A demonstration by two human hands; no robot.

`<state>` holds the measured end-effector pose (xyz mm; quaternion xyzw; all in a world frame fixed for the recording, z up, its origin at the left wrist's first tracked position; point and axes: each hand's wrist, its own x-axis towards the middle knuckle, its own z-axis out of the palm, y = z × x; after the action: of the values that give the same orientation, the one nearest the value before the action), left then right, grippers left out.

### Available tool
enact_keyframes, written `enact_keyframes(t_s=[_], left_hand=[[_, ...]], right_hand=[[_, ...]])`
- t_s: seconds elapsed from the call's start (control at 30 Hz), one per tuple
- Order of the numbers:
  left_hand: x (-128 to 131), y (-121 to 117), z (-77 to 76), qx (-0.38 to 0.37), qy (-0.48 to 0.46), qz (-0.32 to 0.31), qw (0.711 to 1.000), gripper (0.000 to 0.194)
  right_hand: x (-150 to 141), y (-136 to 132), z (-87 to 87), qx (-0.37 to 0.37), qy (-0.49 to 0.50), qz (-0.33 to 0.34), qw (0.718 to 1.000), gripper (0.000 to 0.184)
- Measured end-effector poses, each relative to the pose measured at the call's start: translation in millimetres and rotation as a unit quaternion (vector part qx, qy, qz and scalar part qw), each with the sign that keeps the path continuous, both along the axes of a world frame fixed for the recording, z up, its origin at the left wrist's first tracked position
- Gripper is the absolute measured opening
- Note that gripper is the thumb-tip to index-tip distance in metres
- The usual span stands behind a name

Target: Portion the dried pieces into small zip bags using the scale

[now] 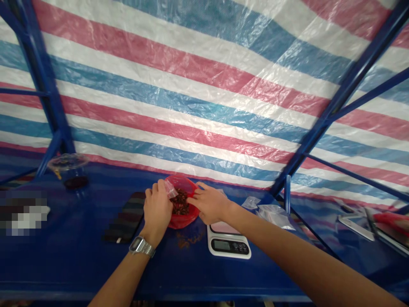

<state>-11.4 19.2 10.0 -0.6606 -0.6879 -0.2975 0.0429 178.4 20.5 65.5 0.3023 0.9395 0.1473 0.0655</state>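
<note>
A red bowl [183,221] stands on the blue table and holds small dark reddish-brown dried pieces [180,202]. My left hand [157,209], with a metal watch on its wrist, is closed on a small clear plastic bag [171,189] over the bowl's left side. From the right, my right hand [211,202] reaches over the rim, its bent fingertips among the pieces; what they pinch, if anything, is hidden. Partly under my right hand and forearm is a white digital scale [229,246].
Left of the bowl lies a dark phone-like slab [126,219]; a clear plastic container [72,172] stands farther left. Clear plastic bags [275,215] lie right of the scale. Brown crumbs [188,241] are scattered before the bowl. Blue metal posts [315,132] and striped sheeting [179,98] rise behind.
</note>
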Motion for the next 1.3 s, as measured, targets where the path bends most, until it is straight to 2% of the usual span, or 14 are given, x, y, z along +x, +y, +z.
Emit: enact_keyframes(t_s=[0.2, 0.27, 0.37, 0.47, 0.57, 0.63, 0.7, 0.8, 0.9, 0.97, 1.07, 1.17, 1.23, 1.3], left_hand=[[-24.0, 16.1, -6.7, 0.126, -0.049, -0.055, 0.989, 0.028], [-23.8, 16.0, -8.3, 0.132, -0.049, -0.054, 0.989, 0.029], [-18.4, 11.2, -9.9, 0.094, -0.022, -0.040, 0.995, 0.027], [-14.1, 5.6, -8.9, 0.090, -0.006, -0.038, 0.995, 0.034], [-12.6, 0.3, -3.1, 0.140, -0.031, -0.056, 0.988, 0.049], [-11.2, -4.4, 3.0, 0.174, -0.062, -0.063, 0.981, 0.052], [-8.5, -10.5, 9.4, 0.189, -0.094, -0.084, 0.974, 0.049], [-3.5, -19.8, 16.0, 0.167, -0.153, -0.127, 0.966, 0.042], [0.0, -23.8, 15.9, 0.118, -0.234, -0.142, 0.954, 0.051], [0.6, -22.3, 12.8, 0.096, -0.278, -0.142, 0.945, 0.060], [-0.9, -16.6, 7.8, 0.082, -0.290, -0.120, 0.946, 0.059], [-3.9, -11.9, 7.1, 0.095, -0.279, -0.094, 0.951, 0.048], [-5.9, -10.4, 8.6, 0.111, -0.267, -0.080, 0.954, 0.042], [-7.4, -9.6, 9.5, 0.119, -0.234, -0.063, 0.963, 0.041]], right_hand=[[26.2, 18.2, 14.5, 0.052, -0.053, -0.041, 0.996, 0.026], [30.4, 19.0, 14.8, 0.071, -0.056, -0.048, 0.995, 0.026], [29.4, 14.3, 8.8, 0.061, -0.044, -0.045, 0.996, 0.027], [25.7, 3.6, 9.2, 0.003, 0.024, -0.033, 0.999, 0.027], [35.9, -10.8, 25.1, -0.022, 0.140, -0.037, 0.989, 0.044], [58.9, -23.0, 36.9, -0.011, 0.204, -0.078, 0.976, 0.050], [95.0, -39.5, 39.9, 0.008, 0.238, -0.165, 0.957, 0.044], [157.8, -72.7, 17.2, 0.000, 0.288, -0.314, 0.905, 0.042], [201.7, -103.4, -28.4, -0.049, 0.329, -0.417, 0.846, 0.058], [212.2, -113.9, -58.5, -0.075, 0.357, -0.446, 0.817, 0.061], [210.3, -112.8, -86.7, -0.034, 0.381, -0.454, 0.805, 0.053], [205.5, -101.3, -88.6, 0.007, 0.381, -0.442, 0.812, 0.040], [200.5, -92.3, -76.1, 0.010, 0.398, -0.430, 0.810, 0.038], [185.6, -82.7, -55.1, 0.027, 0.432, -0.410, 0.803, 0.040]])
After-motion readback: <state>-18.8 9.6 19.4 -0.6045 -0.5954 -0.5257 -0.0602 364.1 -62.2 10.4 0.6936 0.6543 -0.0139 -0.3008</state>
